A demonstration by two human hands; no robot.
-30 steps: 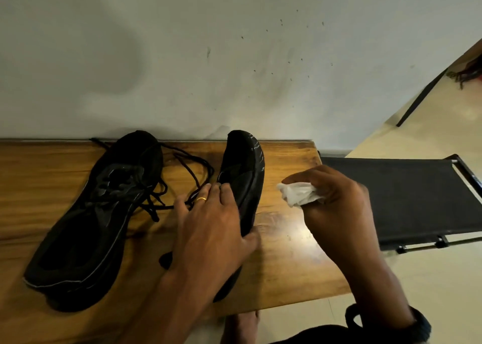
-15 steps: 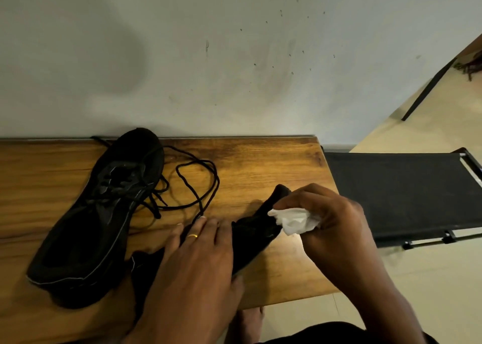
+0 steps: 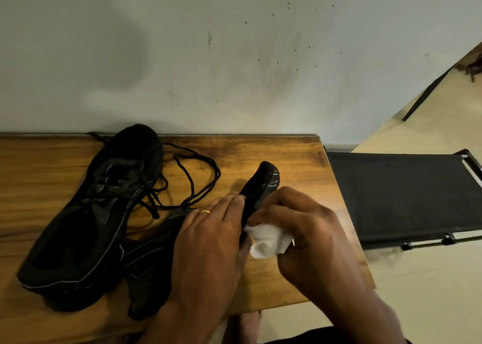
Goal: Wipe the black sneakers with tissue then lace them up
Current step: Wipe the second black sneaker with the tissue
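Two black sneakers lie on a wooden table [image 3: 287, 155]. The left sneaker [image 3: 94, 213] rests upright with its toe toward the wall, and its loose black laces [image 3: 193, 176] trail to the right. The right sneaker [image 3: 263, 184] lies on its side, its toe and sole edge pointing up and right. My left hand [image 3: 211, 242] lies over that sneaker's middle and holds it down, a gold ring on one finger. My right hand [image 3: 310, 236] grips a crumpled white tissue [image 3: 268, 242] and presses it against the sneaker's sole edge.
A grey wall rises right behind the table. A black fabric cot or bench [image 3: 401, 195] with a metal frame stands just past the table's right edge, on a pale tiled floor [image 3: 430, 291]. A bare foot [image 3: 247, 325] shows under the table's front edge.
The right sneaker went from standing toe-up near the wall to lying tilted on its side, nearer me. My right hand has brought the tissue in against its sole edge.
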